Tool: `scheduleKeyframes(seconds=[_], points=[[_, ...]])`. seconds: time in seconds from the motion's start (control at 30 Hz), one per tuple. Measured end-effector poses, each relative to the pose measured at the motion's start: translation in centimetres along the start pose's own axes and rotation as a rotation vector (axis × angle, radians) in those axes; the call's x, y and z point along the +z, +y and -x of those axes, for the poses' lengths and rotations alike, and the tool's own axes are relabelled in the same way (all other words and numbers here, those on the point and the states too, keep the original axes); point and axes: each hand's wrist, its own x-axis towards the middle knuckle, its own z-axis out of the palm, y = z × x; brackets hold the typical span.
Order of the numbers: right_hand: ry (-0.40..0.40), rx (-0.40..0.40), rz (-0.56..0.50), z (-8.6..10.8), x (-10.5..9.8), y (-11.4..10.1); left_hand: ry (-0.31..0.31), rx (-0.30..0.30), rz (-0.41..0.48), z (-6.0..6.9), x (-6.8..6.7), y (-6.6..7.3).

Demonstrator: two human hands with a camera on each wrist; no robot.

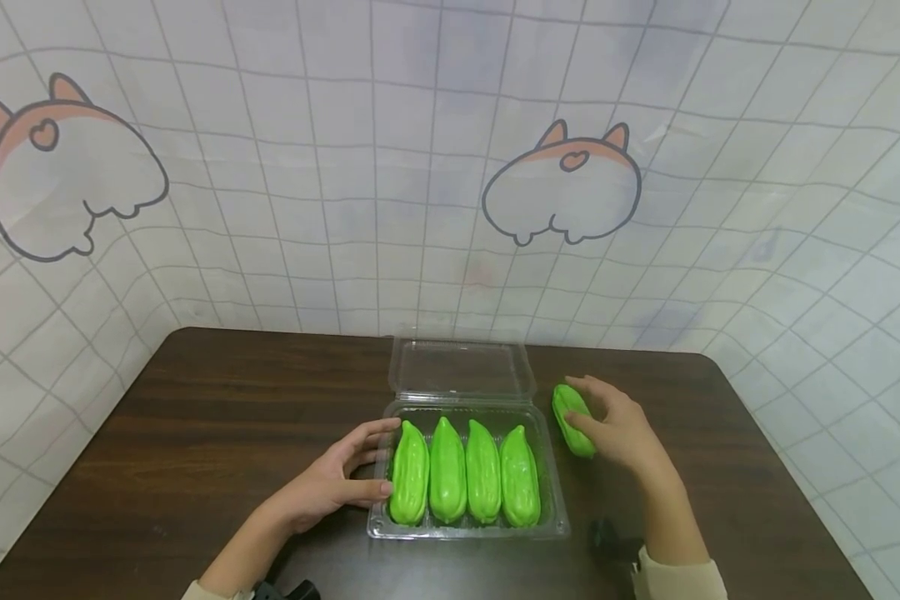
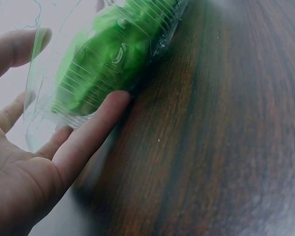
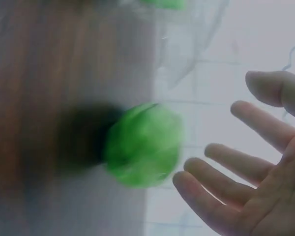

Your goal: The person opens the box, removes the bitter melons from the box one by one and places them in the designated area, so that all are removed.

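Observation:
A clear plastic clamshell box [image 1: 558, 508] sits on the table with its lid [image 1: 461, 368] raised back. Several bright green, ridged, gourd-shaped pieces [image 1: 447, 475] lie side by side in it, mostly tips away from me. My left hand [image 1: 337, 479] rests its extended fingers and thumb against the box's left side; in the left wrist view a straight finger [image 2: 96, 132] touches the clear wall. Right of the box lies another green gourd-shaped piece [image 1: 567, 406]. My right hand [image 1: 618, 425] is beside it, and the right wrist view shows spread fingers [image 3: 236, 167] apart from that blurred piece [image 3: 145, 145].
The dark wood-grain table [image 1: 217, 417] has rounded back corners. A white grid-patterned curtain [image 1: 435, 183] with cartoon animal drawings surrounds its back and sides. A small dark object [image 1: 292, 592] is at my left wrist.

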Motion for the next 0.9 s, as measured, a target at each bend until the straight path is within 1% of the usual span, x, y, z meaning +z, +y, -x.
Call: scheduleKeyframes(seconds=[0.27, 0.43, 0.6, 0.83, 0.9], points=[[0.021, -0.106, -0.058, 1.1, -0.1, -3.3, 0.002, 0.008, -0.001, 0.1, 0.0, -0.3], [0.023, -0.133, -0.060, 1.7, 0.2, -5.1, 0.012, 0.001, -0.012, 0.1, 0.1, -0.3], [0.028, -0.152, -0.039, 2.3, 0.7, -6.9, 0.010, -0.002, -0.006, 0.0, 0.0, -0.2], [0.021, -0.230, 0.018, 2.6, 2.3, -8.6, 0.010, -0.007, -0.003, 0.0, 0.0, -0.3], [0.013, -0.233, 0.027, 2.7, 2.9, -9.0, 0.007, -0.001, -0.002, 0.0, 0.0, -0.3]])
